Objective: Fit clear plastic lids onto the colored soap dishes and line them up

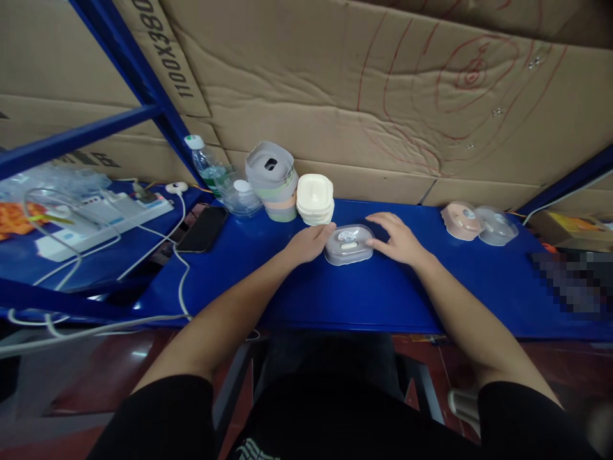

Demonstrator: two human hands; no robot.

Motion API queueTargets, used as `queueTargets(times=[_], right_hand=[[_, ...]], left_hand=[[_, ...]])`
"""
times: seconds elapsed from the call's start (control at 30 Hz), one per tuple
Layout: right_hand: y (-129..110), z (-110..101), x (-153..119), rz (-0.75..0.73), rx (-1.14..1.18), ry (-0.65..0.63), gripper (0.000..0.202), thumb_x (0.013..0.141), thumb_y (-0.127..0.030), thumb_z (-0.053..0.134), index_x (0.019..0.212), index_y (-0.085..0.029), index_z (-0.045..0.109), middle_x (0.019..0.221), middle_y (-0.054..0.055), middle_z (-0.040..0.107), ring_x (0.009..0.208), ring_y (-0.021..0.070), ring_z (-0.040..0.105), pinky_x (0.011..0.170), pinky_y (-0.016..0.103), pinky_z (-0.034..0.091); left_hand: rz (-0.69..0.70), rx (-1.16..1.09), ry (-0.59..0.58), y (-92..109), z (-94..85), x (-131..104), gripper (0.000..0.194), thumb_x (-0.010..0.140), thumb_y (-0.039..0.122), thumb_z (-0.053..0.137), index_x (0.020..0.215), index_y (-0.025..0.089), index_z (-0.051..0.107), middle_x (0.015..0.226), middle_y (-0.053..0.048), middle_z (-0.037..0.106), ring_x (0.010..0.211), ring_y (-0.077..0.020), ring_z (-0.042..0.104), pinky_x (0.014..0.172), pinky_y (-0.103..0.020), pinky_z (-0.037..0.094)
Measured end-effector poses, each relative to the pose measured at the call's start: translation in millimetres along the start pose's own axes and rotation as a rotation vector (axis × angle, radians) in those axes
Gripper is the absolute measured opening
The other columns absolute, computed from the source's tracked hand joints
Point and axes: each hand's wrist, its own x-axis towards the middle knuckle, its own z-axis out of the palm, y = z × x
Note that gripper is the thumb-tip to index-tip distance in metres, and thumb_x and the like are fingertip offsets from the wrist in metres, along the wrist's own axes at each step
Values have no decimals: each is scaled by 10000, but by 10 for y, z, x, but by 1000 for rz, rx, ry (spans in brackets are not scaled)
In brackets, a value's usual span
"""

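A grey oval container with a clear domed lid and a round sticker [342,255] sits on the blue table in front of me. My left hand [309,246] lies at its left side, fingers stretched out, the fingertips at its edge. At the right side is my right hand [395,239], open, with thumb and fingers spread; the thumb tip reaches the lid's edge. Just behind the left hand stands a stack of cream-coloured containers [315,193]. Next to that rises a taller stack of grey, green and peach sleeves or trays [272,182].
A pink lidded container [461,220] and a clear-lidded pale one [497,225] stand at the right. On the left are clear plastic tubs [241,199], a water bottle [207,167], a black phone [204,229], white cables and a power strip [108,223]. Cardboard [306,83] walls the back.
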Motion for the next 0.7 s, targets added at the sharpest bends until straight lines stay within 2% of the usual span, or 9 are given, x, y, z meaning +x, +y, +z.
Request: queueTargets(times=[0.07,0.17,0.27,0.37,0.47,0.57,0.7], right_hand=[[3,19,-1,-130,37,-94,596,957,-651,617,1417,-272,641,1516,108,615,1397,323,571,1155,513,457],[48,12,7,-105,6,-161,581,945,-652,637,1408,-302,657,1534,89,610,1392,326,584,1159,542,443],[179,-81,-20,74,-151,-136,574,957,-627,606,1423,-294,643,1553,97,596,1386,357,578,1189,618,364],[376,-242,-93,368,-414,-55,581,948,-636,568,1356,-240,686,1452,149,660,1316,422,590,1178,716,267],[587,-386,-172,618,-613,42,666,917,-693,544,1293,-171,716,1351,215,685,1286,481,567,1141,757,242],[776,-451,-229,704,-638,118,689,929,-684,516,1353,-166,680,1390,225,655,1329,493,528,1140,766,229],[974,-448,-295,732,-585,119,590,932,-589,545,1342,-189,688,1424,217,637,1326,495,520,1132,797,194]], left_hand=[[-1,-37,-6,-14,1,0,734,1053,693,185,1147,192,714,735,-40,728,813,-239,716,810,-348,486],[-37,-50,-4,-29,3,-3,741,1042,697,247,1472,174,547,766,-22,748,904,-254,729,867,-363,494],[-42,31,-31,-21,3,-19,817,1022,720,294,1605,156,392,875,-50,778,990,-295,729,922,-407,486],[-11,127,-70,10,-5,-47,834,1012,737,300,1603,160,412,938,-76,779,1018,-329,726,928,-434,480],[16,175,-100,32,-16,-67,835,1009,749,295,1582,163,454,993,-88,772,1046,-336,718,914,-428,482],[40,198,-105,24,-17,-73,839,1008,757,301,1577,161,459,1034,-94,765,1067,-330,711,914,-417,482],[84,194,-93,8,-10,-77,822,1018,733,322,1604,163,403,1001,-89,763,1016,-313,720,867,-392,481]])
